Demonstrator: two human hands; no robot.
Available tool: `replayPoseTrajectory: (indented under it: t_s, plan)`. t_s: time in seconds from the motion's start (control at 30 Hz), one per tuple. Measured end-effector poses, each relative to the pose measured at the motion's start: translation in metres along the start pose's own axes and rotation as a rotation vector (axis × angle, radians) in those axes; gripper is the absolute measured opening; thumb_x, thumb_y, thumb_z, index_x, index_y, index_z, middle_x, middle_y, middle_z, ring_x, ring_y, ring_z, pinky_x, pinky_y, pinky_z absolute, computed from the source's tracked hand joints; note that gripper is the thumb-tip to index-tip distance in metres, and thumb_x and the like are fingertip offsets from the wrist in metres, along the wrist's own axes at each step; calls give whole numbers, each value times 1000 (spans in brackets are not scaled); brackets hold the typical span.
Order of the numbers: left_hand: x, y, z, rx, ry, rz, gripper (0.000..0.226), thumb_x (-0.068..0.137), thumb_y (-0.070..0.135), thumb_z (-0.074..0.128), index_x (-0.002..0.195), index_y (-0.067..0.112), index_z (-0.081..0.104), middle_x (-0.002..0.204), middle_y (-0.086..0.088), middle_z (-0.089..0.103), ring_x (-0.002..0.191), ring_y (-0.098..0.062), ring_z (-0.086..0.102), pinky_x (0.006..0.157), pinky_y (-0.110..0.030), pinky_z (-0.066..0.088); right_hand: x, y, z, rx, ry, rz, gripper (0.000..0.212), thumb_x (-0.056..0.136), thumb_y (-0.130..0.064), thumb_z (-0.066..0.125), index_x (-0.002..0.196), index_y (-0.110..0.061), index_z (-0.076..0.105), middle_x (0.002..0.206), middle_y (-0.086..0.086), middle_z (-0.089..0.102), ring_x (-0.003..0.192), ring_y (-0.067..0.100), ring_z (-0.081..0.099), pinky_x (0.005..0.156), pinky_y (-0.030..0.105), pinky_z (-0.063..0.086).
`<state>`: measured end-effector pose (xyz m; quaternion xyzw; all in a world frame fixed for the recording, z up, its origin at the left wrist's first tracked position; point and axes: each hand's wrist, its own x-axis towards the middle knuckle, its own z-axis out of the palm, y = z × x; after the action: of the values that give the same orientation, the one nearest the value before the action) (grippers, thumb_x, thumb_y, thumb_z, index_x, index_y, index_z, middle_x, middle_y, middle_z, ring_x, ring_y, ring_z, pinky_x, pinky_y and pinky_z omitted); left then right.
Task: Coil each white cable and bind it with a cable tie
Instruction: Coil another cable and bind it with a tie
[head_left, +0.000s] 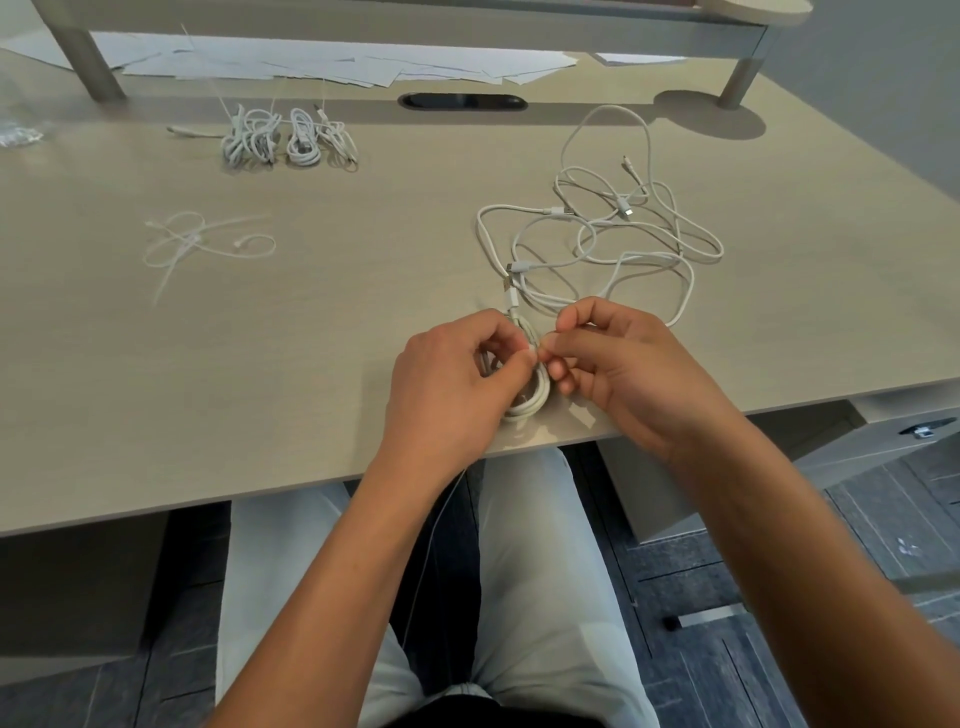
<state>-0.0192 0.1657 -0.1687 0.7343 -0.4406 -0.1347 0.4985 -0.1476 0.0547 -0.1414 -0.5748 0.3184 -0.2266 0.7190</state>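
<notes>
While our left hand (457, 374) and right hand (618, 364) both pinch at the top of the coiled cable (530, 389) near the counter (260, 364) edge, we should keep the loops squeezed flat and feed the thin tie tail, which seems to trail toward our lap, squarely through its head before pulling snug. Beyond lie the loose cables (613, 228), spare cable ties (202, 241) to the left, and farthest, the bound bundles (285, 137).

White cables (602, 244), beige desk (311, 338), grey trousers (535, 571).
</notes>
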Motion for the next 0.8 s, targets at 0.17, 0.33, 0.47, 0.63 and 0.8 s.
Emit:
replayPoseTrajectory:
  t_s: [0.17, 0.33, 0.47, 0.63, 0.8]
  plan:
    - [0, -1, 2, -49, 55, 61, 4, 83, 29, 73, 80, 29, 70, 80, 18, 60, 60, -3, 50, 61, -26, 39, 3, -6, -1, 148, -79, 98, 17, 94, 8, 60, 91, -8, 58, 74, 12, 61, 60, 14, 57, 55, 20, 49]
    - [-5, 0, -2, -252, 55, -59, 14, 87, 14, 75, 80, 24, 68, 50, 14, 52, 45, -4, 39, 50, -25, 34, 5, -5, 8, 255, -156, 96, 14, 89, 4, 62, 92, -9, 57, 75, 9, 62, 61, 12, 57, 57, 19, 50]
    - [-4, -1, -6, -328, 68, -110, 14, 91, 14, 73, 82, 23, 69, 55, 4, 61, 46, -10, 46, 49, -25, 38, 8, -1, 15, 355, -134, 76, 14, 89, 2, 63, 92, -9, 57, 79, 11, 62, 62, 12, 59, 59, 20, 53]
    - [1, 0, -7, -345, 61, -135, 9, 97, 15, 69, 90, 21, 68, 82, 4, 71, 62, -18, 63, 57, -21, 44, 11, 0, 15, 406, -152, 105, 12, 93, 2, 61, 95, -9, 58, 81, 10, 63, 65, 12, 61, 63, 20, 55]
    - [2, 0, -5, -368, 46, -163, 12, 97, 13, 68, 92, 23, 66, 85, 6, 69, 70, -9, 64, 68, -25, 49, 11, -3, 15, 394, -164, 119, 17, 84, -2, 66, 99, -8, 62, 80, 9, 64, 63, 11, 62, 62, 19, 56]
